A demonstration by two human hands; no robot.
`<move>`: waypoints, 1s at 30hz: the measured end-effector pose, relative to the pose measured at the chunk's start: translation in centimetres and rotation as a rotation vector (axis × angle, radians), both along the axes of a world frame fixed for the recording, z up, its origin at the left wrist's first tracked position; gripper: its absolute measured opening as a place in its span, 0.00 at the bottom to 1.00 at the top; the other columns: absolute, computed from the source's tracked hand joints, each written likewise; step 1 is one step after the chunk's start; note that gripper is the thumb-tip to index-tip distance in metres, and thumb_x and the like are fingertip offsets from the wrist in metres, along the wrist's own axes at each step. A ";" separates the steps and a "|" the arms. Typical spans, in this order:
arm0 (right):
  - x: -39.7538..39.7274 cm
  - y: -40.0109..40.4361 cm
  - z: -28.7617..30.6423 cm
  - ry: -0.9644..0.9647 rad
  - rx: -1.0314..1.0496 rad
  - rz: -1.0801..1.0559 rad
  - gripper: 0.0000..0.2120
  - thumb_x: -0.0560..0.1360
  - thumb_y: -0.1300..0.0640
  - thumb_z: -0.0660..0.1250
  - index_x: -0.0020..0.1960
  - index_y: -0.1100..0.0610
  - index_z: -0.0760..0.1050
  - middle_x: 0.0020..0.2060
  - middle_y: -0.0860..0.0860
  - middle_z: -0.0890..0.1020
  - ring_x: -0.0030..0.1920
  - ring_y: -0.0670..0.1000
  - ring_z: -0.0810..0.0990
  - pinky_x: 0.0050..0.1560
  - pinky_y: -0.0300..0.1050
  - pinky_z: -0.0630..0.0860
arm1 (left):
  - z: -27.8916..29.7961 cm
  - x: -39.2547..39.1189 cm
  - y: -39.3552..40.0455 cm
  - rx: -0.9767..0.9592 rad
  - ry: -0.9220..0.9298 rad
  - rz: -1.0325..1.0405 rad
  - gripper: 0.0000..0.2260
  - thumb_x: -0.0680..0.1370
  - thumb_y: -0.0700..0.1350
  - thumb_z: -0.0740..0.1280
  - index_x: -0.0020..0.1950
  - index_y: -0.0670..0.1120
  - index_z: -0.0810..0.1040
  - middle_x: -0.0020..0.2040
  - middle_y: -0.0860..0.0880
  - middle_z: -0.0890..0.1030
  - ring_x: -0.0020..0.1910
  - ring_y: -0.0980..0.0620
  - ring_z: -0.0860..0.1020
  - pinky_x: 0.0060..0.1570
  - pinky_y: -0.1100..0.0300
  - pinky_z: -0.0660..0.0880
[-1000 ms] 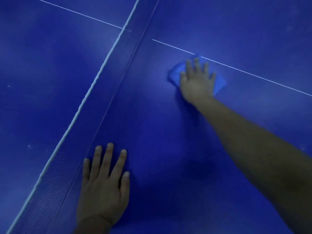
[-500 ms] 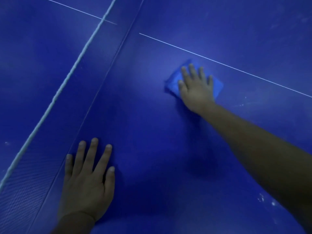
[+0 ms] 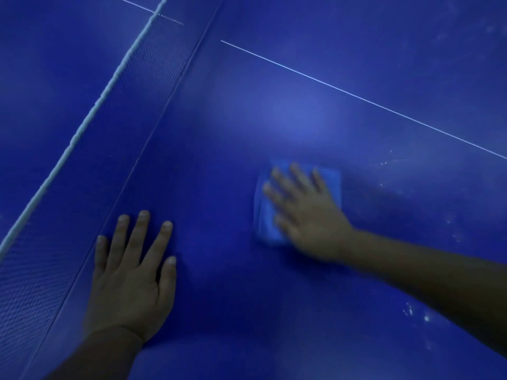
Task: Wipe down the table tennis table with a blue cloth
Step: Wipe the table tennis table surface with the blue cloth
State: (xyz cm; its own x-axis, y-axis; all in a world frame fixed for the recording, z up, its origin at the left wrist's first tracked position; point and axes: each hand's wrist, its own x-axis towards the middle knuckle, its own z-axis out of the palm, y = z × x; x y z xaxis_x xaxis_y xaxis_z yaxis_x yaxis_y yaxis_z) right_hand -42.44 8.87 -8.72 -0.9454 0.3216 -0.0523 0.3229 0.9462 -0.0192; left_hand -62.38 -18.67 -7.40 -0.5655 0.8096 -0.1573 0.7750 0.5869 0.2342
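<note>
right hand [image 3: 307,215] – blurred, seemingly flat on blue cloth [image 3: 264,223] | table [image 3: 233,133]

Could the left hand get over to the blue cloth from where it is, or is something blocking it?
Probably yes. The left hand lies flat on the table, with only bare surface between it and the blue cloth, though the right hand covers most of it.

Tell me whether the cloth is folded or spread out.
Folded: the blue cloth shows stacked layered edges along its left side, lying as a compact pad under the right hand.
</note>
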 end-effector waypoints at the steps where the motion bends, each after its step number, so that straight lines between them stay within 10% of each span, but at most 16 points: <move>1: 1.6 -1.7 0.0 -0.019 -0.042 0.143 0.26 0.83 0.43 0.49 0.80 0.48 0.57 0.80 0.52 0.58 0.79 0.62 0.55 0.75 0.67 0.51 | 0.0 0.0 0.0 0.000 0.000 0.000 0.26 0.80 0.57 0.50 0.77 0.50 0.61 0.80 0.45 0.58 0.80 0.43 0.51 0.77 0.48 0.40; 4: 2.0 2.7 1.0 -0.079 0.016 0.254 0.25 0.82 0.44 0.51 0.78 0.50 0.64 0.78 0.53 0.61 0.77 0.62 0.59 0.74 0.65 0.54 | 0.2 0.1 0.1 -0.003 -0.001 0.001 0.26 0.80 0.57 0.50 0.78 0.50 0.62 0.80 0.45 0.58 0.80 0.44 0.51 0.77 0.48 0.40; 10: -2.4 14.3 2.2 0.003 -0.046 -0.706 0.26 0.85 0.46 0.50 0.81 0.50 0.55 0.81 0.51 0.54 0.80 0.58 0.51 0.76 0.63 0.49 | 0.2 0.1 0.0 -0.012 -0.001 -0.002 0.26 0.81 0.57 0.49 0.78 0.51 0.59 0.80 0.47 0.55 0.80 0.46 0.47 0.77 0.51 0.37; 17: 3.5 1.9 0.5 -0.065 -0.025 0.177 0.26 0.84 0.42 0.48 0.79 0.48 0.60 0.80 0.51 0.59 0.79 0.59 0.55 0.77 0.64 0.50 | 0.1 0.0 0.1 -0.024 0.000 -0.006 0.27 0.80 0.57 0.49 0.78 0.51 0.60 0.80 0.46 0.56 0.80 0.44 0.49 0.77 0.49 0.38; 24: 0.4 17.7 2.2 0.028 -0.017 -0.793 0.26 0.85 0.45 0.49 0.81 0.49 0.55 0.81 0.50 0.54 0.80 0.59 0.52 0.76 0.63 0.50 | 0.2 0.0 0.2 -0.014 0.001 0.006 0.27 0.80 0.57 0.49 0.78 0.50 0.62 0.80 0.45 0.58 0.80 0.44 0.50 0.76 0.52 0.36; 30: 4.1 6.1 0.4 -0.036 0.021 -0.084 0.28 0.83 0.41 0.45 0.79 0.50 0.60 0.80 0.50 0.58 0.80 0.56 0.53 0.76 0.63 0.50 | 0.0 0.0 0.2 -0.027 0.003 0.001 0.27 0.80 0.57 0.49 0.78 0.50 0.63 0.80 0.45 0.59 0.80 0.43 0.51 0.77 0.50 0.38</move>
